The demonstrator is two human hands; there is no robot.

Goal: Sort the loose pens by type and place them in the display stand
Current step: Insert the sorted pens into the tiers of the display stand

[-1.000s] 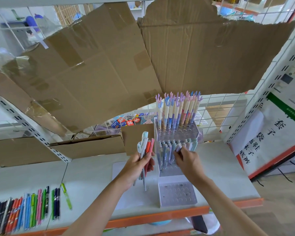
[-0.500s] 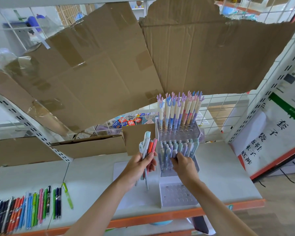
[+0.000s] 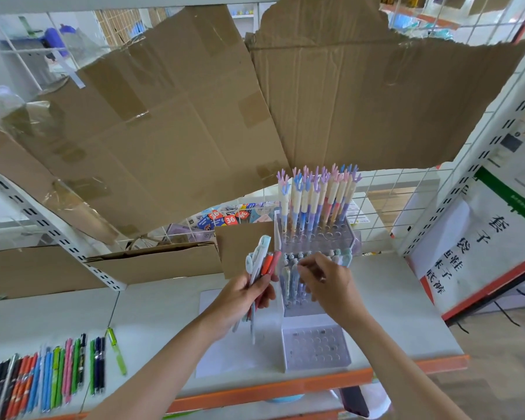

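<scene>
flattened cardboard sheets [image 3: 176, 140] are seen hung across the wire shelving behind a pale table [image 3: 152, 310] with an orange front edge. at the far left of the table a row of loose pens [image 3: 40, 380] is laid side by side, in black, red, blue, green and pink, and one light green pen [image 3: 116, 350] is set just apart at its right end. further right, the left hand [image 3: 240, 301] is held above the table with its fingers curled round a bundle of pens [image 3: 261, 268], white, pale teal and orange-red, their tops pointed upward and their tips hanging below the palm. just beside it stands the clear stepped display stand [image 3: 315, 344]. its back tier is filled with tall antler-topped pens [image 3: 315, 198], its middle tier carries shorter pastel pens [image 3: 291, 277], and the holes of its front tier are seen bare. the right hand [image 3: 328, 283] is poised over the middle tier, fingers bent and thumb and forefinger brought together at the pen tops; whether a pen is actually pinched cannot be told. at the far right a white sign [image 3: 473, 253] with printed characters is leaned beside the shelf upright.
</scene>
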